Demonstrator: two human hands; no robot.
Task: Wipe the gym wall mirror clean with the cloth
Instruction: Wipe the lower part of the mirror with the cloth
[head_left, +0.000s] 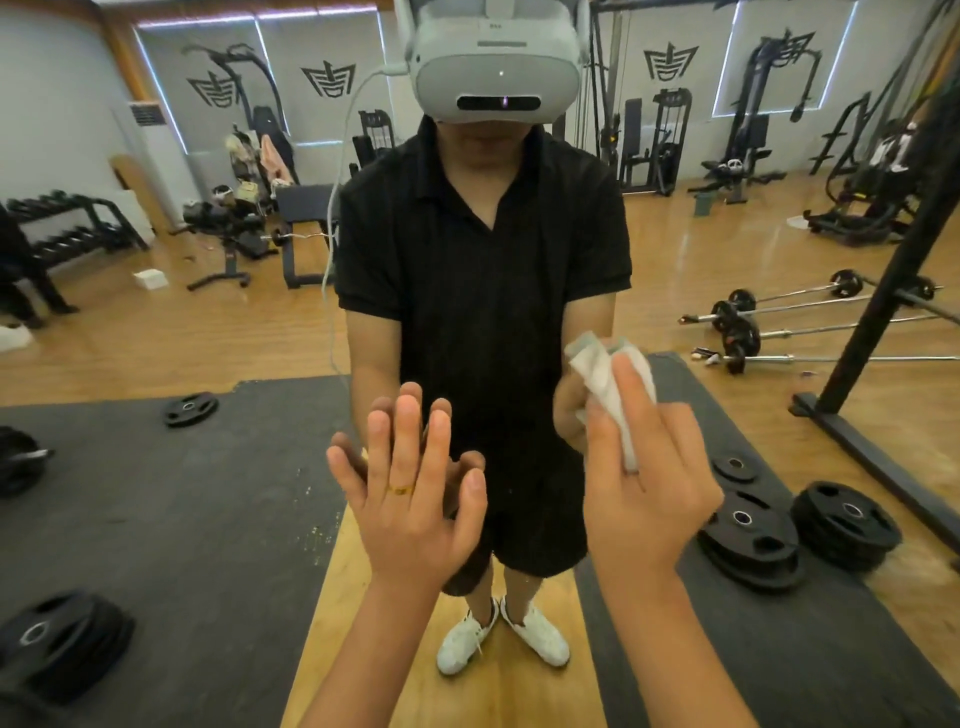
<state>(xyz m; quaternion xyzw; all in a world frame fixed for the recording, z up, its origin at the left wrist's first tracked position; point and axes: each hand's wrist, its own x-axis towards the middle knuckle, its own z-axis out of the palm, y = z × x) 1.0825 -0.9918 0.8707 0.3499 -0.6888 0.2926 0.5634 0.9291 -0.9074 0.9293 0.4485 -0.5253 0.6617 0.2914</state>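
White cloth (618, 400) in R hand (649, 488), against mirror (156, 338).

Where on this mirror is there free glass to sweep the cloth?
Open glass lies above the cloth and rightward of the right hand holding it, and again left of the left hand. Tight spot: the narrow gap between the hands, with the left hand spread flat on the mirror.

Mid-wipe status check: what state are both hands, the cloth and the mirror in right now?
mirror, upright; faint pale specks beside the left wrist, cause unclear.
left hand, fingers straight and spread, flat against the mirror.
right hand, holds the cloth, pressing it to the mirror.
cloth, white, bunched, against the mirror.
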